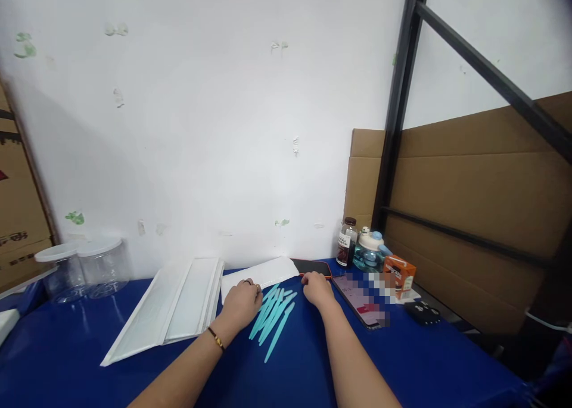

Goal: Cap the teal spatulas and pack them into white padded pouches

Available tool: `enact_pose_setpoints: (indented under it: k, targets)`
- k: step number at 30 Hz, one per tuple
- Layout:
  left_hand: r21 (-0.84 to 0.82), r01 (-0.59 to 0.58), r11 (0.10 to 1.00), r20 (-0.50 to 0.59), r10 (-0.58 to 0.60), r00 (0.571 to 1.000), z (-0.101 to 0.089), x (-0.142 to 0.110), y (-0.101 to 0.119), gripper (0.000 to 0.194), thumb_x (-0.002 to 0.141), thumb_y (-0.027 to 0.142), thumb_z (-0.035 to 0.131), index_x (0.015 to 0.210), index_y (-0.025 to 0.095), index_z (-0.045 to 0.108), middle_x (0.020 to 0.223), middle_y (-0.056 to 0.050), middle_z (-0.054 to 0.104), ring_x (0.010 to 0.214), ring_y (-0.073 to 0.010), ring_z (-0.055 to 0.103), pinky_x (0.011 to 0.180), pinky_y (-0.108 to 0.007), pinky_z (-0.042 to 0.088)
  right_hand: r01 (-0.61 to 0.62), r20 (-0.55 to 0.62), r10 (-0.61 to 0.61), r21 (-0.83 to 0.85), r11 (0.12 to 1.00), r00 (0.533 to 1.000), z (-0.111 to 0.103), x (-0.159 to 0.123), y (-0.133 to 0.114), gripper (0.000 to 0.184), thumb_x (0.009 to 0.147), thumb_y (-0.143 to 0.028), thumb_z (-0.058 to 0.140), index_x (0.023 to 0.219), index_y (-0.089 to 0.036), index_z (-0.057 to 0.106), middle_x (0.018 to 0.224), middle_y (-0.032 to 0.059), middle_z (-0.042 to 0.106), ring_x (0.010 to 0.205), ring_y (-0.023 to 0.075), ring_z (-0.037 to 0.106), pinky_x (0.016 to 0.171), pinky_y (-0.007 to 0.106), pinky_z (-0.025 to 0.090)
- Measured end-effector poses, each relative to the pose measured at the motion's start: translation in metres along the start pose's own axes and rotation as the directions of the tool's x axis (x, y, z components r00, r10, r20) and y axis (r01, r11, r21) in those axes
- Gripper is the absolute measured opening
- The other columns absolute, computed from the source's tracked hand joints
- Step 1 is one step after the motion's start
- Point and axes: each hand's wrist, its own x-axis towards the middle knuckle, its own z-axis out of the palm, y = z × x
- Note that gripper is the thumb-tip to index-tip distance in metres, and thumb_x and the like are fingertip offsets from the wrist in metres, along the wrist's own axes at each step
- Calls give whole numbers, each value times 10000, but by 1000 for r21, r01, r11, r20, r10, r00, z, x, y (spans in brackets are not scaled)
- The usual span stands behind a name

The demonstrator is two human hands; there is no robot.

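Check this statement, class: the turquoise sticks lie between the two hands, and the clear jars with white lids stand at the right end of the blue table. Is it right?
Not quite: the head view shows the clear jars at the table's left end. The turquoise sticks do lie between the left hand and the right hand.

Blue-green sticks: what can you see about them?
The blue-green sticks are long and thin, and look like plastic. They lie bunched and partly overlapping on the blue table, between the left hand and the right hand. The left is closer; I can't tell if it touches them.
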Motion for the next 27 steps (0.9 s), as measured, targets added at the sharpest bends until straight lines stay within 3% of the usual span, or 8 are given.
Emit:
enact_pose_setpoints:
  k: [2, 5, 8, 11, 16, 20, 24, 27]
  targets:
    - [-3, 25, 1000, -5, -25, 1000, 4, -7, 13, 450, 839, 444, 308, 926, 155, 642, 971, -130, 618, 998, -267, 538, 833, -356, 419, -29, 10, 29, -28, 999, 1000, 2, 1, 1, 343, 710, -55, 435, 934, -199, 651, 1042, 95, 597, 1015, 270, 500, 806, 366, 377]
    - [-15, 69, 998, 67, -67, 995, 10, -14, 25, 715, 778, 641, 288, 1164, 100, 549, 1140, -192, 564, 1128, -334, 457, 880, -414, 400, -73, 0, 74, -48, 996, 997, 5, 3, 3, 394, 725, -66, 419, 1046, -183, 614, 1114, 116, 565, 1075, 272, 477, 853, 386, 370]
    - [-8, 134, 991, 111, -132, 985, 19, -15, 26, 929, 714, 741, 266, 1347, 67, 353, 1367, -229, 368, 1283, -372, 277, 985, -472, 299, -107, 9, 108, -56, 993, 994, 8, 7, 3, 424, 739, -82, 405, 1113, -176, 582, 1177, 126, 531, 1121, 265, 454, 886, 392, 364]
    - [-13, 159, 987, 91, -158, 983, 26, -12, 20, 995, 667, 794, 250, 1385, 106, 289, 1429, -208, 273, 1319, -369, 202, 1019, -501, 226, -127, 23, 128, -62, 990, 991, 10, 8, 5, 445, 746, -97, 398, 1157, -166, 555, 1223, 128, 503, 1151, 260, 432, 911, 398, 358]
    - [-36, 153, 988, 58, -150, 987, 29, -9, 13, 955, 644, 800, 264, 1363, 177, 347, 1389, -156, 367, 1294, -361, 234, 987, -529, 225, -173, 19, 175, -76, 982, 984, 11, 8, 6, 453, 746, -115, 403, 1178, -134, 537, 1261, 143, 472, 1177, 265, 410, 932, 399, 345]
    - [-55, 108, 993, 76, -104, 992, 25, -13, 20, 945, 607, 749, 408, 1371, 200, 324, 1382, -128, 374, 1293, -347, 224, 989, -516, 219, -162, 27, 164, -84, 983, 986, 11, 5, 3, 428, 747, -125, 406, 1145, -149, 562, 1258, 134, 477, 1166, 268, 414, 929, 408, 340]
    - [-102, 40, 994, 107, -29, 994, 21, -15, 22, 749, 701, 548, 452, 1361, 213, 334, 1357, -88, 411, 1257, -297, 295, 974, -454, 275, -72, 43, 75, -58, 996, 996, 12, 3, -1, 473, 741, -112, 399, 1183, -200, 541, 1287, 99, 464, 1177, 264, 401, 932, 415, 333]
    - [-134, -7, 991, 115, 23, 993, 17, -16, 17, 600, 761, 402, 417, 1333, 226, 380, 1343, -74, 435, 1237, -274, 325, 968, -432, 293, -87, 32, 88, -42, 995, 996, 14, 4, 0, 478, 739, -116, 397, 1189, -199, 535, 1293, 100, 460, 1188, 266, 392, 936, 420, 327]
